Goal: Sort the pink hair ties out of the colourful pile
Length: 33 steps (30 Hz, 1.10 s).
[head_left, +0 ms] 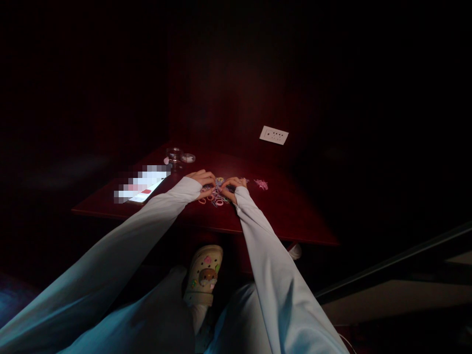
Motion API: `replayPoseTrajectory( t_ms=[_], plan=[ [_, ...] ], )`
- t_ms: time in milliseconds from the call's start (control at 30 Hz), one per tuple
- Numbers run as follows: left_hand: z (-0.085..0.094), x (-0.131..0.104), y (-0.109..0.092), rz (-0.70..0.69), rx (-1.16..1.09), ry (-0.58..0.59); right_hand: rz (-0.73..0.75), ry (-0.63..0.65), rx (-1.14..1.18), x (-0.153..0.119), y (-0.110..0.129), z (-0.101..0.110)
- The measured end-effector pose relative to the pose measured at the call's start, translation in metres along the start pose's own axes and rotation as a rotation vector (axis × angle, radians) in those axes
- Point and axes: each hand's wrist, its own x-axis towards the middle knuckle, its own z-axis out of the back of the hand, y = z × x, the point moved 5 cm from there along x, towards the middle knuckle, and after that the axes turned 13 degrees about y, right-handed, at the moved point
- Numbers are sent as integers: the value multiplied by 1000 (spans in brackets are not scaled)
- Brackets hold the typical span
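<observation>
A loose pile of small coloured hair ties (220, 202), pink, orange, purple and green, lies on the dark red tabletop (280, 221). My left hand (203, 179) reaches into the pile from the left, fingers curled and closing toward the thumb. From the right, my right hand (234, 186) bends over the same pile, its fingertips close to those of my left. Whatever sits between the fingertips of either hand is too small to make out. A smaller cluster of pink hair ties (261, 184) lies apart, to the right of my right hand.
A lit phone (147, 187) lies on the left of the table. Behind it stands a clear round container (174, 156), with a clear lid (188, 158) beside it. A white socket plate (274, 135) is on the back wall. Below the table edge shows a decorated clog (205, 273).
</observation>
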Motion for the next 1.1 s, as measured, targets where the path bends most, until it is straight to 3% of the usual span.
replayPoseTrajectory(
  t_ms=[400, 733, 1100],
  plan=[
    [11, -4, -6, -23, 13, 16, 20, 10, 136, -3, 4, 1],
    [-10, 3, 9, -45, -13, -49, 5, -6, 255, -3, 3, -2],
    [-7, 4, 8, -70, -37, -32, -28, -11, 315, -1, -4, -5]
  ],
)
